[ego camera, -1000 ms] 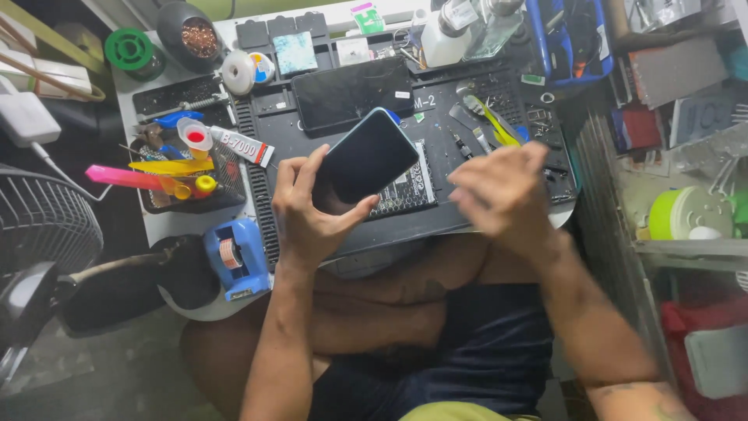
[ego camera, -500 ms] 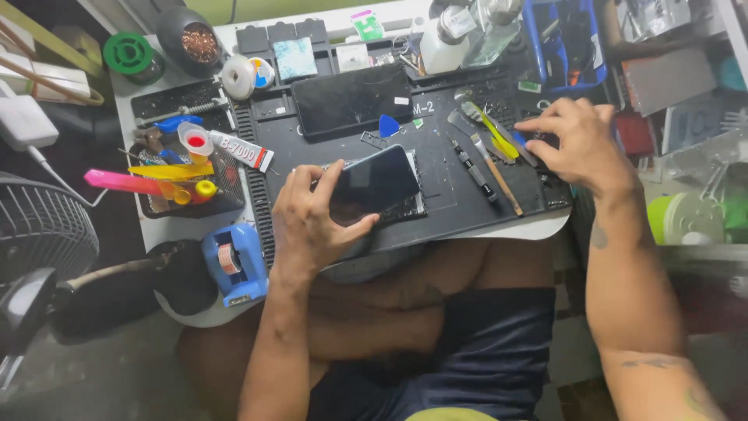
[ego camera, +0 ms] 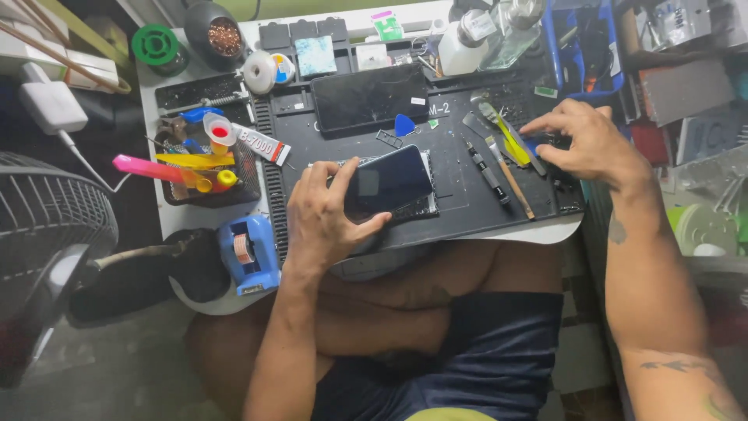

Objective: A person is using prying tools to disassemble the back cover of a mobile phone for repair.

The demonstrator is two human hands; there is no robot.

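Observation:
My left hand (ego camera: 327,214) grips a dark smartphone (ego camera: 388,185) by its left end, holding it flat just over a keyboard-like pad (ego camera: 425,204) on the black work mat (ego camera: 452,156). Far to the right, my right hand (ego camera: 586,144) rests on a cluster of small tools at the mat's right edge, fingertips touching a yellow pry tool (ego camera: 513,142) and dark tweezers. A screwdriver (ego camera: 486,171) and a wooden-handled tool (ego camera: 516,185) lie between the two hands. I cannot tell whether the right fingers have closed on a tool.
A second dark phone screen (ego camera: 369,98) and a blue pick (ego camera: 403,125) lie at the mat's back. A glue tube (ego camera: 261,143), a tool basket (ego camera: 204,168), a blue tape dispenser (ego camera: 248,253), a fan (ego camera: 47,234) and bottles (ego camera: 460,47) surround it.
My left hand has lowered the phone from upright in front of me down onto the mat. My right hand swung away to the tools on the right.

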